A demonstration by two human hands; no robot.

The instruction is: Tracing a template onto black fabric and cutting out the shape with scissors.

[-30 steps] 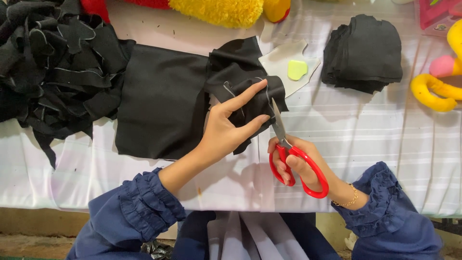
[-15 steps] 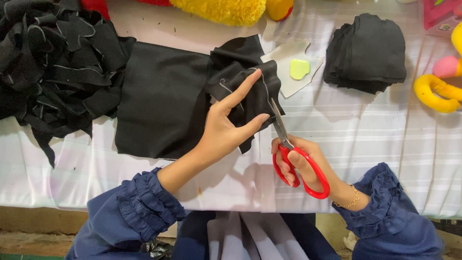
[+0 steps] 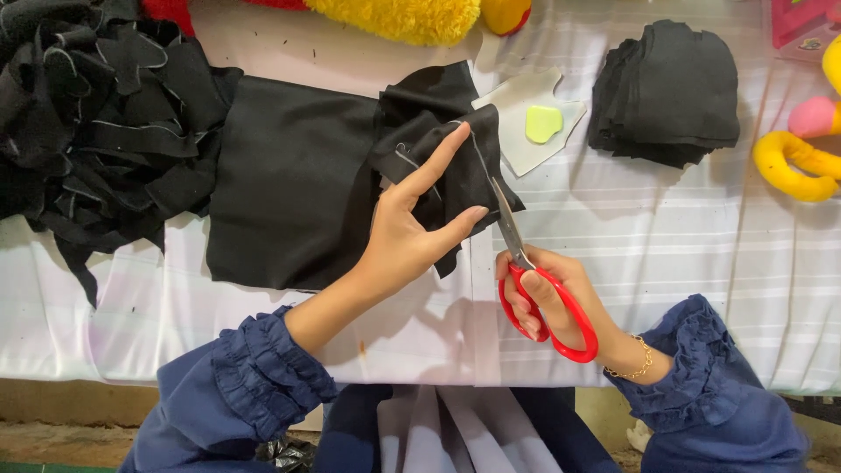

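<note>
My left hand [image 3: 407, 232] pinches a folded piece of black fabric [image 3: 442, 162] marked with a chalk line, index finger stretched along it. My right hand [image 3: 556, 293] grips red-handled scissors [image 3: 534, 280]; their blades point up and bite into the right edge of that fabric. The piece joins a larger flat sheet of black cloth [image 3: 289, 175] lying to the left on the white striped table cover [image 3: 666, 254].
A heap of black fabric scraps [image 3: 88, 114] fills the far left. A stack of cut black pieces [image 3: 670, 92] sits at upper right, a white template [image 3: 526, 131] with green chalk [image 3: 541, 123] beside it. Yellow plush [image 3: 394, 13] and colourful toys [image 3: 802, 144] line the far edge.
The scissors have advanced upward along the fabric's right edge. My left hand shifted slightly, index finger stretching further up the piece.
</note>
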